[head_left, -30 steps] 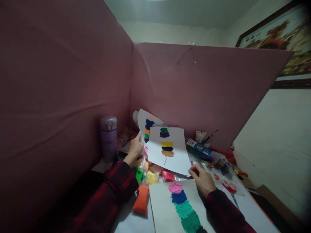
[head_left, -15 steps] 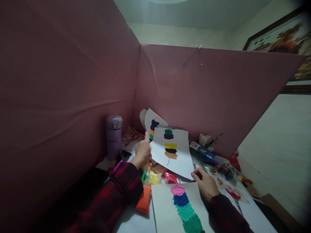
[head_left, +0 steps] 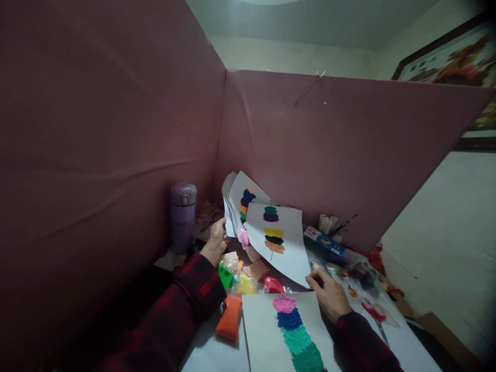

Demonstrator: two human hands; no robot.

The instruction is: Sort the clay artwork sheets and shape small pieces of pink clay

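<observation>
My left hand [head_left: 216, 244] is closed at the lower left edge of fanned paper sheets [head_left: 230, 206], whose front sheet bears blue, orange and green patches. With thumb and finger, my right hand [head_left: 328, 293] pinches the lower right corner of a white paper sheet [head_left: 289, 248] carrying green, purple, yellow, black and orange bands. This sheet leans over the fanned ones, its lower edge lifted. Nearer to me lies another paper sheet [head_left: 261, 330] with pink, blue, turquoise and green textured bands. Under and beside the sheets are an orange clay packet [head_left: 229, 318] and several other coloured packets [head_left: 245, 284].
A purple bottle [head_left: 183, 219] stands at the left against the pink partition [head_left: 294, 144]. To the right are a blue-and-white box [head_left: 324, 241], white sticks [head_left: 327, 224], a dark pen-like stick [head_left: 344, 223] and red-handled scissors [head_left: 374, 311] on the white table [head_left: 411, 343].
My left hand has moved down and left from the banded sheet's edge to the fanned sheets, which now spread further left. My right hand keeps its corner.
</observation>
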